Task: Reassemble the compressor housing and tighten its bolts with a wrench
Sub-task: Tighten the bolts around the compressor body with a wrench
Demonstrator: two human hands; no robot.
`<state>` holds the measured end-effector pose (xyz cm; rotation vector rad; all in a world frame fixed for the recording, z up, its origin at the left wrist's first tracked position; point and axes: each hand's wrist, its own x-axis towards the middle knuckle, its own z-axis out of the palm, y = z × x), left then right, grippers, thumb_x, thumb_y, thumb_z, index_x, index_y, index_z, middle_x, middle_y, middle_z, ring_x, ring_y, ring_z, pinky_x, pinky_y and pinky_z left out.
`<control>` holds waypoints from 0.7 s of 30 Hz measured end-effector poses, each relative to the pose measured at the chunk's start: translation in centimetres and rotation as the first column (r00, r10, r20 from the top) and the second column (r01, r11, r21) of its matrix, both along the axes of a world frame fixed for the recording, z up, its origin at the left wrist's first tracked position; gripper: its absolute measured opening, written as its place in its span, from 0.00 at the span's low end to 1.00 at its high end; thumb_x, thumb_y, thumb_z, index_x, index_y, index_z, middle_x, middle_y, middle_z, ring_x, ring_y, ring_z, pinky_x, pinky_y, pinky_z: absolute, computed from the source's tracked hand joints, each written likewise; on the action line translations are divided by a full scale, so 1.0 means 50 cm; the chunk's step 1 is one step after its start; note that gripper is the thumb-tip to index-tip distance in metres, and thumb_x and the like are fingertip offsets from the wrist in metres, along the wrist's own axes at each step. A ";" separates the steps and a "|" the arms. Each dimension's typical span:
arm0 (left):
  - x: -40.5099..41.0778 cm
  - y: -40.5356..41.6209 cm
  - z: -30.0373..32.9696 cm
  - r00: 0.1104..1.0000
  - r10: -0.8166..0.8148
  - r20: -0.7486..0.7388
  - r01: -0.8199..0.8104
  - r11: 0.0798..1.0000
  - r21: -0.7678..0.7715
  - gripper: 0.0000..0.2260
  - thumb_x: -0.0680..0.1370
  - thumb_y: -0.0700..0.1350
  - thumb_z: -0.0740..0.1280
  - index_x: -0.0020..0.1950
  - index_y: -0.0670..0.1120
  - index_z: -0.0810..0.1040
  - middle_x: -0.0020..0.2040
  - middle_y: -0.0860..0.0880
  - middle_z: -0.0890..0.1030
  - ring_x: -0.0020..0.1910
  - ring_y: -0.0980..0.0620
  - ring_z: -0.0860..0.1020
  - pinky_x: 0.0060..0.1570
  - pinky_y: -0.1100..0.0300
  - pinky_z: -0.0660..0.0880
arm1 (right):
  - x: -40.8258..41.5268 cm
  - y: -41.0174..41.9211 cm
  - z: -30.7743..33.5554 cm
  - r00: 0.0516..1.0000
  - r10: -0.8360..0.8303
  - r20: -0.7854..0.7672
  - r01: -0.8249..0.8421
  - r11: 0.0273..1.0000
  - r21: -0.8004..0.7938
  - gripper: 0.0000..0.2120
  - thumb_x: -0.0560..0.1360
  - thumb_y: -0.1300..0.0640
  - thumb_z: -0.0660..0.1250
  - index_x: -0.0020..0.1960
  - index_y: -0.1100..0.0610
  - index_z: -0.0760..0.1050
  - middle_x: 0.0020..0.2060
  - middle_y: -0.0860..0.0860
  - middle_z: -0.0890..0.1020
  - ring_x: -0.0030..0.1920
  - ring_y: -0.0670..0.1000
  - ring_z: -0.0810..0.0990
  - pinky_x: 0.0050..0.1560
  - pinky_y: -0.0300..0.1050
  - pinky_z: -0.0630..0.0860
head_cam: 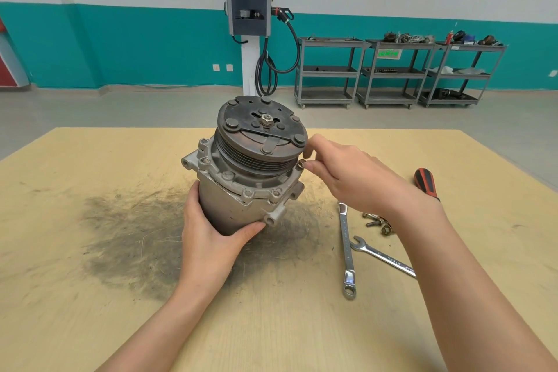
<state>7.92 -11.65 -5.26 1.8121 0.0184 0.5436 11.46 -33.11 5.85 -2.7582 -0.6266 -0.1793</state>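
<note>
The left hand [208, 238] wraps the lower body of the compressor [241, 178], which stands on the stained table [90, 296], long axis upright and tipped slightly away, pulley face up. The right hand [353, 175] pinches a bolt [301, 164] at the flange's right edge. Two wrenches [347, 251], loose bolts [377, 222] and a screwdriver [426, 183] lie to the right. Carts [392, 72] behind hold parts.

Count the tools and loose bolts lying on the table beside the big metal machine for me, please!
Wrenches: 2
Screwdrivers: 1
Loose bolts: about 3, in a small pile partly hidden by the arm
Total: about 6
</note>
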 end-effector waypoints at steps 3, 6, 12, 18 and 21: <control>0.001 0.001 -0.001 1.000 0.000 0.001 0.000 1.000 0.002 0.49 0.61 0.47 0.83 0.76 0.52 0.60 0.71 0.57 0.69 0.69 0.59 0.68 0.70 0.57 0.65 | 0.000 0.008 -0.004 0.999 0.046 -0.009 -0.046 0.999 0.023 0.12 0.83 0.47 0.50 0.64 0.48 0.62 0.58 0.48 0.77 0.53 0.57 0.76 0.52 0.58 0.74; 0.001 0.001 -0.002 1.000 -0.003 -0.001 0.003 1.000 0.002 0.50 0.61 0.47 0.83 0.77 0.52 0.60 0.71 0.57 0.69 0.69 0.58 0.68 0.71 0.55 0.65 | 0.002 0.011 -0.010 0.998 0.051 -0.027 -0.050 0.998 0.043 0.13 0.83 0.47 0.49 0.66 0.48 0.61 0.62 0.49 0.76 0.56 0.58 0.76 0.54 0.59 0.74; 0.002 0.001 -0.004 1.000 -0.002 0.000 0.002 1.000 -0.008 0.50 0.60 0.48 0.83 0.76 0.52 0.60 0.71 0.57 0.70 0.70 0.59 0.68 0.71 0.54 0.66 | 0.003 0.024 -0.017 1.000 0.015 0.011 -0.015 1.000 0.026 0.15 0.82 0.44 0.47 0.63 0.49 0.64 0.56 0.51 0.76 0.54 0.59 0.77 0.51 0.57 0.75; 0.003 0.001 -0.004 1.000 0.002 -0.007 -0.002 1.000 -0.010 0.50 0.60 0.47 0.83 0.76 0.53 0.60 0.71 0.57 0.69 0.70 0.59 0.68 0.71 0.54 0.66 | 0.003 0.008 -0.002 0.999 -0.006 0.039 0.007 1.000 -0.023 0.17 0.81 0.40 0.49 0.60 0.50 0.67 0.52 0.48 0.76 0.51 0.55 0.76 0.50 0.55 0.75; 0.002 0.000 -0.004 1.000 0.007 -0.010 -0.007 1.000 -0.010 0.51 0.60 0.47 0.83 0.77 0.52 0.60 0.71 0.56 0.68 0.70 0.59 0.67 0.72 0.54 0.64 | 0.001 0.007 -0.004 0.999 0.020 0.042 -0.020 1.000 -0.001 0.14 0.82 0.43 0.51 0.62 0.48 0.65 0.54 0.48 0.78 0.51 0.56 0.77 0.49 0.57 0.75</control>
